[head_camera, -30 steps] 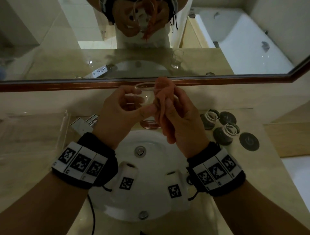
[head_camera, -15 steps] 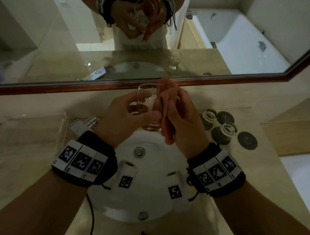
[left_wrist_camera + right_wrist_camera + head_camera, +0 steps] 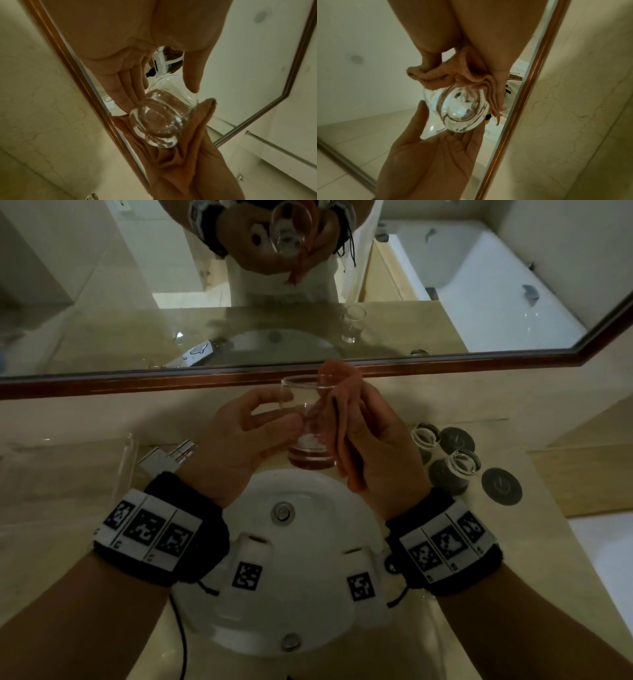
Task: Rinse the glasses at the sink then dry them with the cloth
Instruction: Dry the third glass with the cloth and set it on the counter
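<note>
A clear glass (image 3: 306, 422) is held upright above the sink (image 3: 260, 508), in front of the mirror. My left hand (image 3: 291, 409) pinches its left side between thumb and fingers. My right hand (image 3: 363, 440) grips an orange cloth (image 3: 339, 392) and presses it against the glass's right side and rim. The left wrist view looks up at the thick base of the glass (image 3: 159, 121), with the cloth (image 3: 171, 162) wrapped behind it. In the right wrist view the cloth (image 3: 471, 77) bunches over the glass (image 3: 460, 112), and my left hand (image 3: 436, 148) lies below it.
Two more glasses (image 3: 426, 436) (image 3: 464, 462) stand on dark coasters right of the sink, beside a bare coaster (image 3: 501, 486). A chrome tap (image 3: 171, 457) is at the sink's left, and a clear tray (image 3: 102, 467) lies further left. The mirror frame (image 3: 205, 380) runs just behind the hands.
My left fingers have shifted round the glass, which has turned a little. The cloth has stayed on its right side. Both hands remain over the sink.
</note>
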Demonstrator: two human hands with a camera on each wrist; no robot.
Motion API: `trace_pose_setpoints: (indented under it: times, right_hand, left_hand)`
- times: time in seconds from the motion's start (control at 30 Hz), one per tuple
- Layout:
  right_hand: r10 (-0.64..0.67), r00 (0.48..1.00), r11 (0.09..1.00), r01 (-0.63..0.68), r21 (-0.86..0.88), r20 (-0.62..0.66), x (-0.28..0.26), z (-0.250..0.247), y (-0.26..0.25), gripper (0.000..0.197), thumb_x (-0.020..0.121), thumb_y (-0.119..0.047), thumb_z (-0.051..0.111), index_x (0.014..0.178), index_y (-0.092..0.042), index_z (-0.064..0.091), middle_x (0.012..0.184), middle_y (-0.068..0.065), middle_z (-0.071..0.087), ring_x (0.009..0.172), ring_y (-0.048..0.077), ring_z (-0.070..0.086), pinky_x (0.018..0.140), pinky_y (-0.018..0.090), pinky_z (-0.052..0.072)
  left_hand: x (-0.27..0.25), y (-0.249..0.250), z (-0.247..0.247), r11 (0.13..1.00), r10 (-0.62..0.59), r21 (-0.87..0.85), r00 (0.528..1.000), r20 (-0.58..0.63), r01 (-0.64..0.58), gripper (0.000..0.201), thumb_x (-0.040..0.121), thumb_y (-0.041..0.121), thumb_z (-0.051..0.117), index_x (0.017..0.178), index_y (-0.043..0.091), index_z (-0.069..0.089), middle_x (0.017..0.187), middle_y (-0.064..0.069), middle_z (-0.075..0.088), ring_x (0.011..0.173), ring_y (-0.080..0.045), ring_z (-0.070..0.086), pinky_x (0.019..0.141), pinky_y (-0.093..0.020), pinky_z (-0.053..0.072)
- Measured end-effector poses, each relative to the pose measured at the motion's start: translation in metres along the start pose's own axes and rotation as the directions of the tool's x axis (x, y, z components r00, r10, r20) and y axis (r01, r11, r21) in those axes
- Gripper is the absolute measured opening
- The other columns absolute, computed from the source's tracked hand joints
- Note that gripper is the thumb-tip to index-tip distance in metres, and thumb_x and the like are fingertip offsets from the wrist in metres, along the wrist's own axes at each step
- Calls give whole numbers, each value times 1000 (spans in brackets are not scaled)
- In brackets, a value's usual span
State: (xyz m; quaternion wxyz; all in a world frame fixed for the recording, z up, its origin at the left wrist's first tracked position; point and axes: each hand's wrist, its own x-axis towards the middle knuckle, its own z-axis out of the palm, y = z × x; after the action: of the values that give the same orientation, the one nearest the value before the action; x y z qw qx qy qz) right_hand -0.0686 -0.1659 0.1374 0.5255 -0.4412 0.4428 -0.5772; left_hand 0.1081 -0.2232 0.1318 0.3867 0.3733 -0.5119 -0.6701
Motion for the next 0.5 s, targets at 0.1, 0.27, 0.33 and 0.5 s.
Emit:
trace_pose_setpoints:
  times: [0.1,0.27,0.33,0.5]
  right_hand:
    - [-35,999,999,35,4,-10,-2,1,3,54,98,-20,54,149,-12,38,139,12,58,112,18,68,89,30,58]
    - [-28,999,996,32,-78,41,-3,1,0,48,103,-22,44,150,-17,36,137,-6,58,118,3,62,91,20,53]
    - [-14,999,997,17,-80,43,-5,1,-4,40,104,-32,39,143,-26,44,120,-1,66,98,3,69,81,21,56]
    - [67,996,998,-66,-24,58,-6,-3,-4,41,96,-58,45,129,-39,59,114,46,51,95,74,45,74,86,37]
  left_hand:
    - [-2,0,10,997,35,72,998,-60,-30,69,66,21,84,122,-6,53,109,-14,75,99,-32,73,87,-46,60]
    - [-2,6,12,993,83,89,993,-87,-75,76,57,30,86,120,-5,61,125,-25,64,111,-40,67,93,-58,55]
    - [-2,8,9,996,54,71,997,-48,-51,67,62,30,83,117,-2,64,124,-29,64,113,-47,64,100,-63,49]
    - [-6,11,-2,1000,-10,17,994,109,8,65,67,45,87,120,11,71,124,-19,69,117,-37,65,100,-48,52]
